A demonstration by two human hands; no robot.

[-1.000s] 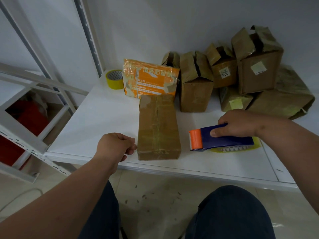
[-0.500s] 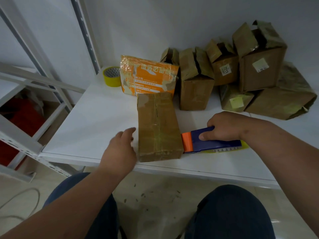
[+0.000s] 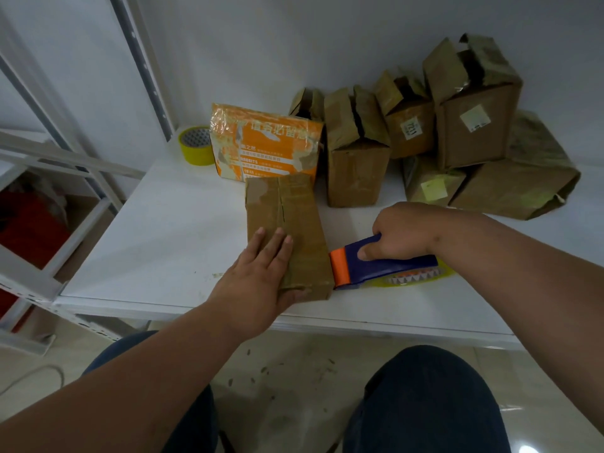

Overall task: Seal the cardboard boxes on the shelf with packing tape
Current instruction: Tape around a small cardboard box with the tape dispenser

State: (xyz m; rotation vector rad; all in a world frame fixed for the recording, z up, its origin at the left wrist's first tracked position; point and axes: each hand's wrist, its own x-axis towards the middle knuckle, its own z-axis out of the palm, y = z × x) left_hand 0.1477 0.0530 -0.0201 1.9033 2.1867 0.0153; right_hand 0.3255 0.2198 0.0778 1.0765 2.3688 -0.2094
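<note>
1. Head view: a brown cardboard box lies flat near the front edge of the white shelf.
2. The left hand presses its near end, fingers straight on top, thumb at the near face.
3. The right hand grips a blue-and-orange tape dispenser — its orange end touching the box's right side.
4. Far right — more boxes piled against the wall; a yellow tape roll sits far left.

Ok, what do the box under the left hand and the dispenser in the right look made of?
The box: brown corrugated cardboard by the look, with shiny tape strips already on top. The dispenser: apparently moulded plastic, glossy blue body with an orange front end; the roll on it looks like yellowish translucent tape.
</note>
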